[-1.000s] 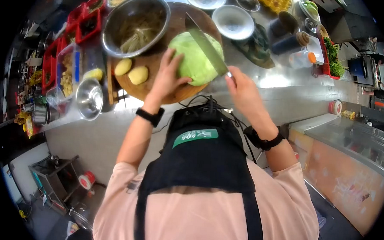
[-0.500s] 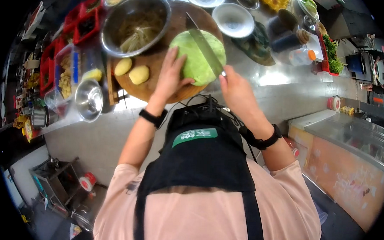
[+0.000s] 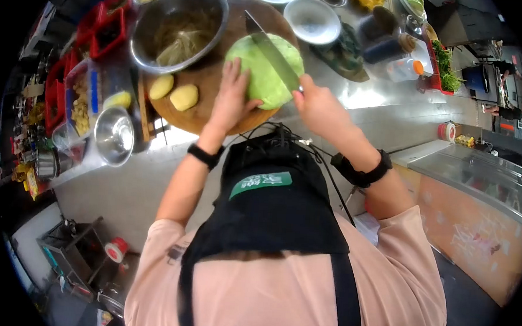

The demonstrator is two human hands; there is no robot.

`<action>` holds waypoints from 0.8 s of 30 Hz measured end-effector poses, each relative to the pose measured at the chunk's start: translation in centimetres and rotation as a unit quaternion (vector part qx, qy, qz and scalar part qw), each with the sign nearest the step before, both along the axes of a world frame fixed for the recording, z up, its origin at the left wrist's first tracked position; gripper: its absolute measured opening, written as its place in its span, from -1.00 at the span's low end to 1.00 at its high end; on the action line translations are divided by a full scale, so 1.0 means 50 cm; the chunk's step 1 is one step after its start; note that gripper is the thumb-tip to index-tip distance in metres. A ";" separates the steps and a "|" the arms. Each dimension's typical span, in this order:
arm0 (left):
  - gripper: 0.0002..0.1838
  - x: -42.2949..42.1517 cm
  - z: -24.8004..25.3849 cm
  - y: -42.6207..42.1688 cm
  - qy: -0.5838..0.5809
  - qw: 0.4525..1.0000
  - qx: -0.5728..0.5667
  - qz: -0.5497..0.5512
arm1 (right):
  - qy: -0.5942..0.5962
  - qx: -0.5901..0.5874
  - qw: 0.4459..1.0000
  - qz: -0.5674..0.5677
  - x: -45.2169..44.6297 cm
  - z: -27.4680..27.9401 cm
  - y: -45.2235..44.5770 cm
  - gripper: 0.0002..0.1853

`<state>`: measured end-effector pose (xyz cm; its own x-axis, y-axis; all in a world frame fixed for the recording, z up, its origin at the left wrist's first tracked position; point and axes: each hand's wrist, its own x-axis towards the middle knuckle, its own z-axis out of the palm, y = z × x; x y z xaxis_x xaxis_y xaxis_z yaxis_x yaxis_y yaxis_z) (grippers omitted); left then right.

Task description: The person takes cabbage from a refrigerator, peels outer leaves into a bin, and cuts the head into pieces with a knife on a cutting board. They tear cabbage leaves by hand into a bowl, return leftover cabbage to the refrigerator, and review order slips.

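A pale green cabbage (image 3: 259,83) lies on a round wooden cutting board (image 3: 210,110). My left hand (image 3: 234,96) rests against its left side, fingers stretched out along the leaves. In my right hand (image 3: 318,107) is the handle of a kitchen knife (image 3: 276,59). The blade lies diagonally over the top of the cabbage, its tip pointing up and left past the far edge. Whether the edge has entered the leaves, I cannot tell. Two peeled potatoes, one (image 3: 184,97) nearer my left hand and another (image 3: 161,87) beyond it, sit at the board's left.
A large steel bowl (image 3: 138,41) with pale shreds in water overlaps the board's left side. A smaller steel bowl (image 3: 114,136) stands at the counter's left edge. White bowls (image 3: 311,21), a dark cloth (image 3: 341,55) and an orange-capped bottle (image 3: 404,69) are at the right.
My right hand and forearm have shifted slightly, with the elbow further out. The knife stays across the cabbage, and my left hand keeps its place on it. The whole view has shifted a little.
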<state>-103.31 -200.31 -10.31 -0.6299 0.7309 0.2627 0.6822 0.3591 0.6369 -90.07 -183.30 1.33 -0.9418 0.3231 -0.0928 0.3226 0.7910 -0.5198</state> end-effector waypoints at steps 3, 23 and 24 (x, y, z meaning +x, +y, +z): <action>-0.17 0.003 -0.008 0.002 0.010 1.000 0.009 0.007 | 0.002 0.002 1.000 0.003 -0.024 -0.038 -0.001 -0.76; -0.21 0.031 -0.008 0.011 0.008 0.998 -0.023 0.050 | -0.028 -0.001 0.999 -0.018 0.038 -0.178 -0.014 -0.76; -0.21 0.015 -0.001 0.015 -0.013 0.997 -0.036 0.060 | -0.037 -0.014 0.999 -0.013 0.022 -0.171 -0.004 -0.76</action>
